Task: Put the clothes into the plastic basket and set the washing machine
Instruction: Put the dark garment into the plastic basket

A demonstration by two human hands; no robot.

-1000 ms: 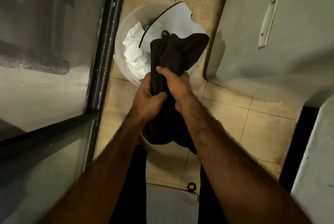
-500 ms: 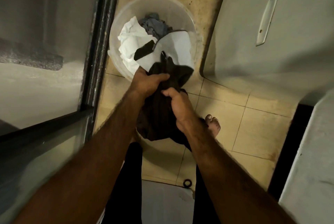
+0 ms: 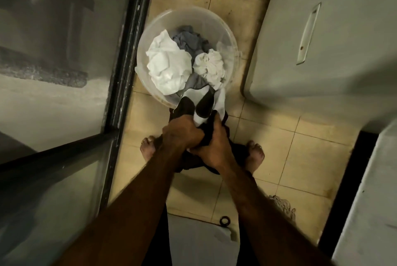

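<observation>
A clear round plastic basket stands on the tiled floor ahead of me. Inside lie crumpled white clothes, a twisted white bundle and grey cloth. A black and white garment stretches from the basket's near rim back to my hands. My left hand and my right hand grip it bunched between them, just short of the basket and above my bare feet. The garment's lower part hangs dark beneath my wrists.
A black-framed glass door runs along the left. A large pale appliance with a recessed handle fills the right side, close to the basket. A white mop head and a black ring lie on the floor near me.
My hands have drawn back from over the basket toward my body, still holding the black and white garment. The basket's contents now show in full, and both feet have come into view.
</observation>
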